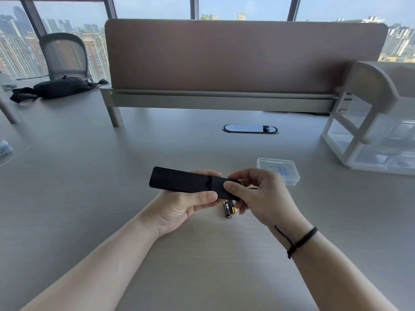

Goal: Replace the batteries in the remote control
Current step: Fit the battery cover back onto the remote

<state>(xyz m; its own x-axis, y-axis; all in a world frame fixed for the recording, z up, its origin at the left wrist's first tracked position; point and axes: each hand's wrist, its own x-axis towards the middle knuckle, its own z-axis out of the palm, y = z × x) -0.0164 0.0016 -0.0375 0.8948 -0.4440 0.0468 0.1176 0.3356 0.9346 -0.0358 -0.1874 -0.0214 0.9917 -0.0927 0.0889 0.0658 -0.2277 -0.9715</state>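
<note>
holding the remote over the desk, cover end pinched

looking down from the head camera, i see the grey desk (89, 176) filling most of the view, with a brown divider panel (244, 57) standing across its far edge. at the right edge of the desk sits a clear drawer organiser (368, 122), and at the far left a black bag (60, 87) lies in front of a mesh chair (64, 55). an oval cable port (249, 129) is set into the desk past my hands.

closer in, a small clear plastic box (278, 170) rests on the desk just beyond my right hand (262, 196). a black cord bracelet (301, 242) circles that wrist.

my left hand (179, 207) cradles the black remote control (186, 182) from below, fingers curled around its body and thumb pressed on the near side. the remote is lifted off the desk, lying roughly level, long axis left to right. my right hand is closed on the remote's right end, thumb and fingertips pinching the battery cover (221, 187); a narrow gap shows between cover and body.

2 batteries (229, 208) lie on the desk right under my hands, side by side and partly hidden by them.
</note>
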